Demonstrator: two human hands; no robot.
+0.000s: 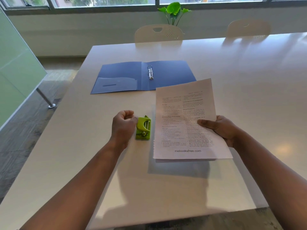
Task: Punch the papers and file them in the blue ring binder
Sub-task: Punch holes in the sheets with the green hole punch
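Both forearms reach in from the near edge of the table [249, 67], and between them sits what the job needs. On the left side, the left hand [123, 126] lies just beside the green punch [143, 128], fingers curled in loosely against the palm. It touches or nearly touches the punch's near side, but I cannot tell from here whether it actually grips it; it looks more like a hand steadying the tool, or about to. The punch stands on the tabletop with its slot side turned toward the papers [187, 123], which makes sense: the sheets can slide straight in from the right.

Those papers are a thin stack of printed pages, held up off the table and tilted slightly, so they cast a shadow below. The right hand [221, 128] pinches them at the right edge, thumb on top and fingers underneath, leaving the left margin free for the punch. That left margin already shows a row of small notches along it, though whether proper ring holes are there I cannot make out.

Farther back, the blue binder [171, 75] lies open and flat, rings [150, 72] standing up in the middle, its near right corner hidden behind the papers. I'd judge it was laid open so the sheets can go straight onto the rings. Nothing is filed in it yet.
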